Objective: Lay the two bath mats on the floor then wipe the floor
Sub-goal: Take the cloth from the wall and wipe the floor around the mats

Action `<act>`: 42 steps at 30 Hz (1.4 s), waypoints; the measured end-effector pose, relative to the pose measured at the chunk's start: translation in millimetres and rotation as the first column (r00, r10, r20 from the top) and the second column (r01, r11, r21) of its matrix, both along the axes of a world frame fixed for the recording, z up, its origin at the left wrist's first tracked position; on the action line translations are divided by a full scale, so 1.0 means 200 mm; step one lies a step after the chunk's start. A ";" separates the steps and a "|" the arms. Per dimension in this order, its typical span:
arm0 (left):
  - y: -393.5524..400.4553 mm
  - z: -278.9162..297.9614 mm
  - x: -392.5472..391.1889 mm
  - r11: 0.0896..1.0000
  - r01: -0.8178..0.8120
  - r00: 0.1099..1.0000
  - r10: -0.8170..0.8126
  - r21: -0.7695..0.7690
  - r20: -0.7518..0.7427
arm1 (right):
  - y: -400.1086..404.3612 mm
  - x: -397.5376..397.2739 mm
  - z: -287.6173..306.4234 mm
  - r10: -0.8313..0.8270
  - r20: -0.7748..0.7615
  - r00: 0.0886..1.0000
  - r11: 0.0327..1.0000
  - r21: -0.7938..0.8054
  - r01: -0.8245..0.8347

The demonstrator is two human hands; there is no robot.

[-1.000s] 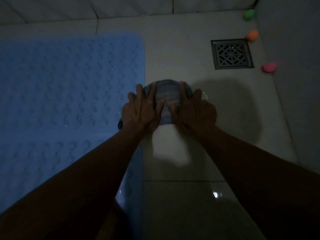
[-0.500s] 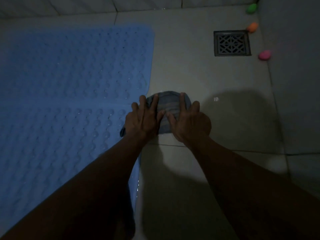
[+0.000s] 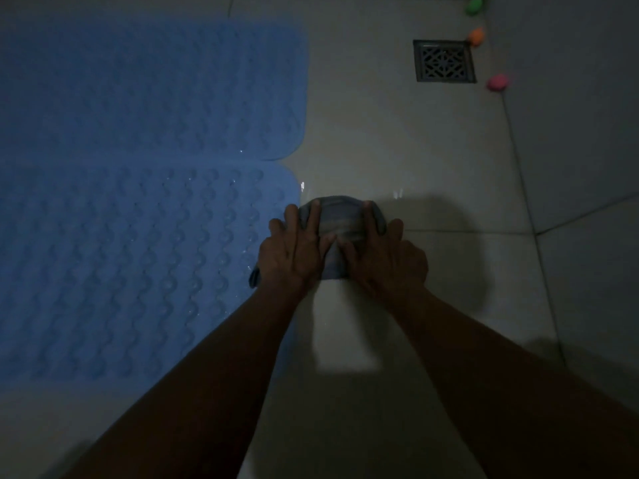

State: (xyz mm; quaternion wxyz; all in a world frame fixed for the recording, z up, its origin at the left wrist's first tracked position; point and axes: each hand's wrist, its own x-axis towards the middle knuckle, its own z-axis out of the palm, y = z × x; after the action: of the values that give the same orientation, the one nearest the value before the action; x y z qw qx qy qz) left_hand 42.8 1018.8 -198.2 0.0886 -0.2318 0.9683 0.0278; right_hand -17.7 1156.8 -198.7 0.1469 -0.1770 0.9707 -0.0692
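Two blue bath mats lie flat on the pale tiled floor at the left, side by side: the far mat and the near mat, both with a bumpy surface. A folded grey-blue cloth rests on the floor just right of the near mat's edge. My left hand and my right hand press flat on the cloth side by side, fingers spread forward. Much of the cloth is covered by the hands.
A square metal floor drain sits at the upper right. Three small coloured objects, green, orange and pink, lie along the right wall. Wet glints show on the tiles near the cloth.
Both hands have drawn the cloth back toward me along the mats' right edge, from beside the far mat to beside the near mat. The drain and coloured objects now lie farther from the cloth.
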 end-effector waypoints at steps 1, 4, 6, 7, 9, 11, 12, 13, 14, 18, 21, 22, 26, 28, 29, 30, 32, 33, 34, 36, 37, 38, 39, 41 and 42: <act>0.01 -0.01 0.04 1.000 0.010 1.000 -0.010 0.005 -0.015 | 0.01 0.05 0.02 -0.013 0.001 1.000 1.000 0.006 0.013; 0.07 -0.02 0.15 0.998 0.013 1.000 -0.012 0.055 -0.017 | 0.07 0.18 0.04 -0.027 -0.045 0.999 0.999 0.039 0.029; 0.11 -0.02 0.24 0.998 0.018 1.000 -0.017 0.067 -0.009 | 0.10 0.26 0.05 -0.035 -0.062 0.997 0.997 0.070 0.039; 0.13 -0.02 0.29 0.998 0.038 0.999 -0.038 0.051 -0.012 | 0.12 0.31 0.05 -0.045 -0.062 0.997 0.996 0.074 0.049; 0.16 -0.02 0.38 0.996 0.070 0.997 -0.068 0.054 -0.040 | 0.15 0.40 0.06 -0.054 -0.075 0.996 0.995 0.079 0.060; 0.18 -0.02 0.46 0.994 0.070 0.996 -0.065 0.087 -0.059 | 0.17 0.47 0.06 -0.073 -0.073 0.995 0.992 0.099 0.080; 0.19 -0.02 0.48 0.993 0.079 0.996 -0.075 0.090 -0.052 | 0.17 0.51 0.07 -0.092 -0.064 0.994 0.990 0.101 0.098; 0.19 -0.02 0.51 0.991 0.093 0.995 -0.089 0.098 -0.041 | 0.20 0.54 0.02 -0.105 -0.040 0.994 0.987 0.118 0.109; 0.20 -0.02 0.54 0.990 0.099 0.995 -0.096 0.105 -0.033 | 0.21 0.57 0.02 -0.114 -0.022 0.993 0.986 0.117 0.116; 0.23 -0.01 0.65 0.992 0.110 0.993 -0.108 0.065 -0.040 | 0.24 0.66 0.00 -0.093 -0.026 0.995 0.989 0.114 0.096; 0.25 -0.01 0.68 0.994 0.109 0.993 -0.108 0.019 -0.044 | 0.27 0.68 -0.03 -0.064 -0.027 0.998 0.992 0.104 0.067; 0.25 -0.01 0.68 0.993 0.116 0.992 -0.116 -0.004 -0.047 | 0.27 0.68 -0.03 -0.050 -0.035 0.998 0.993 0.105 0.053; 0.27 -0.02 0.70 0.995 0.098 0.994 -0.097 0.018 -0.050 | 0.30 0.72 -0.02 -0.022 -0.048 0.999 0.998 0.065 0.025; 0.30 -0.03 0.74 0.995 0.096 0.994 -0.096 -0.011 -0.051 | 0.33 0.77 -0.02 -0.004 -0.041 0.999 0.999 0.048 0.006; 0.31 -0.03 0.77 0.995 0.089 0.995 -0.090 -0.033 -0.047 | 0.35 0.80 -0.01 0.004 -0.041 0.999 0.999 0.049 -0.002; 0.33 -0.03 0.81 0.996 0.077 0.996 -0.079 -0.055 -0.042 | 0.37 0.82 -0.01 0.013 -0.045 0.999 0.999 0.045 -0.011; 0.38 -0.03 0.88 0.995 0.060 0.997 -0.063 -0.083 -0.035 | 0.41 0.88 0.00 0.020 -0.043 0.999 0.999 0.036 -0.018; 0.40 -0.02 0.91 0.994 0.058 0.998 -0.061 -0.092 -0.030 | 0.42 0.91 0.00 0.019 -0.036 0.999 0.999 0.033 -0.018; 0.42 -0.02 0.95 0.994 0.058 0.998 -0.061 -0.096 -0.022 | 0.44 0.94 0.00 0.013 -0.030 0.999 1.000 0.027 -0.012; 0.47 0.00 1.01 0.996 0.048 0.999 -0.049 -0.082 -0.013 | 0.46 1.01 -0.01 0.001 -0.024 1.000 1.000 0.012 0.000; 0.48 0.00 1.04 0.997 0.037 0.999 -0.038 -0.074 -0.012 | 0.48 1.03 -0.01 0.001 -0.028 1.000 1.000 0.009 -0.001; 0.50 0.00 1.06 0.997 0.026 1.000 -0.027 -0.074 -0.013 | 0.49 1.06 -0.02 0.002 -0.038 0.999 1.000 0.007 -0.002; 0.52 0.01 1.08 0.997 0.016 1.000 -0.017 -0.074 -0.015 | 0.50 1.08 -0.03 0.003 -0.047 0.999 1.000 0.006 -0.002; 0.55 0.01 1.12 0.998 -0.004 1.000 0.003 -0.061 -0.011 | 0.52 1.12 -0.04 0.006 -0.053 0.999 1.000 0.006 -0.005; 0.56 0.01 1.14 0.998 -0.014 1.000 0.013 -0.059 -0.004 | 0.53 1.13 -0.04 0.007 -0.057 0.998 1.000 0.005 -0.007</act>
State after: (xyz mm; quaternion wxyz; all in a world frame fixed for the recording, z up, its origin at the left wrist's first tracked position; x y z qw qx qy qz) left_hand 271.7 1131.0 -196.7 0.0796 -0.2408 0.9673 0.0004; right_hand 209.1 1263.1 -206.7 0.1196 -0.1821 0.9740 -0.0613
